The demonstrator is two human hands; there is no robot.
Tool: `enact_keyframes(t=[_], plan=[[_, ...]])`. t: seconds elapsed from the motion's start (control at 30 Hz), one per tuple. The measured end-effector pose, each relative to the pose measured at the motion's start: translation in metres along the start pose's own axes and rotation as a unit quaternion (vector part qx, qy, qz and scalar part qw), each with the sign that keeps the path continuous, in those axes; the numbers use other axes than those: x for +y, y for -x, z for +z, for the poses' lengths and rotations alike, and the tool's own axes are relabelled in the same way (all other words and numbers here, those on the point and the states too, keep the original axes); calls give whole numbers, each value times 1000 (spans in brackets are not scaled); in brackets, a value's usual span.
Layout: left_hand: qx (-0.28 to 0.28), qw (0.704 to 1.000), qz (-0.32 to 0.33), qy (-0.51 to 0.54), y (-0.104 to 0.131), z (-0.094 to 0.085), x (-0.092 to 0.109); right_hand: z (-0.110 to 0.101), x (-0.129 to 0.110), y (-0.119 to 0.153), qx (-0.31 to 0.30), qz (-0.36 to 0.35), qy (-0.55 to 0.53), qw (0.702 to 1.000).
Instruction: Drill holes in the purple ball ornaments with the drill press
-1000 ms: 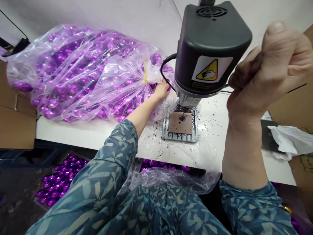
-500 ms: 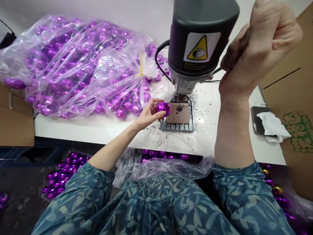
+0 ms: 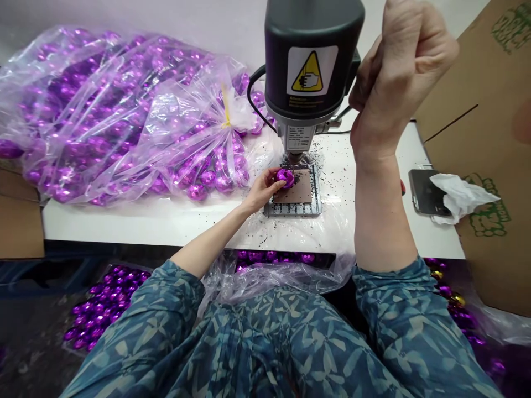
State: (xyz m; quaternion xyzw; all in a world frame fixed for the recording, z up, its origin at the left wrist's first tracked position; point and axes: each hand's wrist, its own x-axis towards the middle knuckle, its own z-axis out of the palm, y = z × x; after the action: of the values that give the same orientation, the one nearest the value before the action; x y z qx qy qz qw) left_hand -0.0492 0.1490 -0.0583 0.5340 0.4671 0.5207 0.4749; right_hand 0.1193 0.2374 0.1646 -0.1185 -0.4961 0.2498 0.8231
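Note:
A shiny purple faceted ball (image 3: 286, 178) is pinched in my left hand (image 3: 264, 188), over the brown board (image 3: 299, 190) on the machine's grooved metal base. Just above and behind the ball is the lower end of a black bench drill press (image 3: 315, 61), which bears a yellow hand-warning label. My right hand (image 3: 404, 72), up at the drill press's right side, is closed in a fist round its feed handle, of which only the thin metal rod (image 3: 343, 113) shows. Dark shavings are scattered over the board and base.
A big clear bag of purple balls (image 3: 103, 116), tied with yellow, fills the table's left. A phone (image 3: 427, 190) with crumpled tissue (image 3: 464, 193) lies at right, by a cardboard box (image 3: 468, 132). More purple balls (image 3: 103, 304) sit below the table edge.
My left hand has carried the ball rightwards, further over the board and closer beneath the drill. My right hand stays closed at the handle. The whole view has shifted slightly.

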Motion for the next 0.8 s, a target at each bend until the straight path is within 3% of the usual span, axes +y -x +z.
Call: enact_keyframes(t=[0.23,0.4,0.6,0.8], plan=[[-14,992,23,-123,-1,9,3,3,-12,3,1,22,-6,1000],[11,972,61,-229,3,18,8,2,-20,4,-18,57,15,998],[17,969,76,-236,3,21,3,-1,-30,11,-39,50,58,996],[17,972,84,-218,4,20,3,-9,-44,39,-14,-6,95,995]])
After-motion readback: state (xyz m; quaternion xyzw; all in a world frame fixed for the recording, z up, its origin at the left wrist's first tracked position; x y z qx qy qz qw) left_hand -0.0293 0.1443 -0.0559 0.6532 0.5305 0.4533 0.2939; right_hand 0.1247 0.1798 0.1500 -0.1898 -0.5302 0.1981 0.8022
